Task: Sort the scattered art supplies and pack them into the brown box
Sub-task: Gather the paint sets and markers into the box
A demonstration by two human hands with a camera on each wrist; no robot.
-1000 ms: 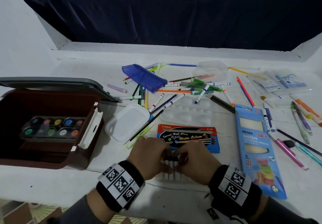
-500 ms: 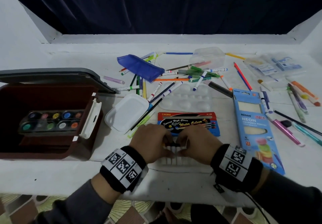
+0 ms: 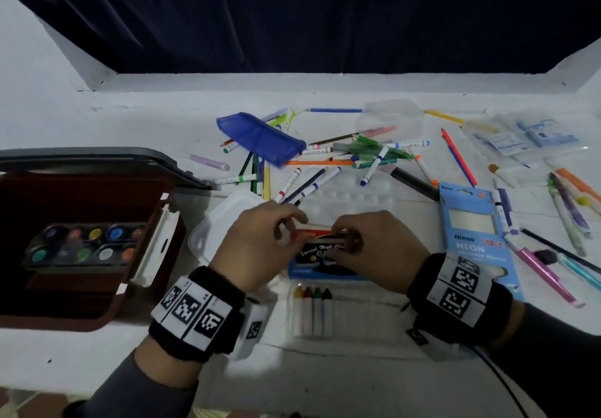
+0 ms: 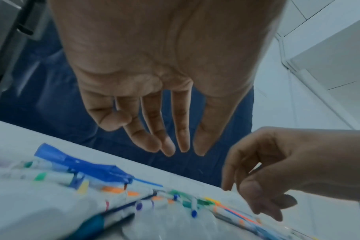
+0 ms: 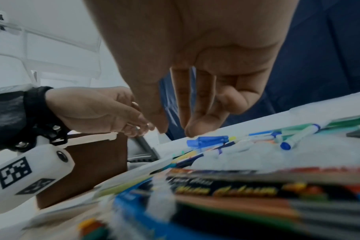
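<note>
The brown box (image 3: 65, 316) stands open at the left with a round-pan paint palette (image 3: 84, 245) inside. A clear tray (image 3: 357, 316) near the table's front edge holds several white paint tubes (image 3: 312, 310) with coloured caps. Just beyond it lies the water colour box (image 3: 322, 264) (image 5: 257, 191). Both hands hover over that box. My left hand (image 3: 260, 242) (image 4: 170, 138) has straight fingers and holds nothing. My right hand (image 3: 374, 248) (image 5: 185, 113) hangs fingers-down, also with nothing in it. A pale strip shows between the hands in the head view; I cannot tell what it is.
Markers and pencils (image 3: 367, 157) lie scattered across the middle and right. A blue pencil case (image 3: 260, 137), a clear tub (image 3: 390, 118), a white lid (image 3: 227, 219), a clear mixing palette (image 3: 351, 196) and a blue neon pencil box (image 3: 471, 238) surround the hands.
Both hands have lifted off the tube tray and moved forward over the water colour box. The tray and its tubes are now uncovered.
</note>
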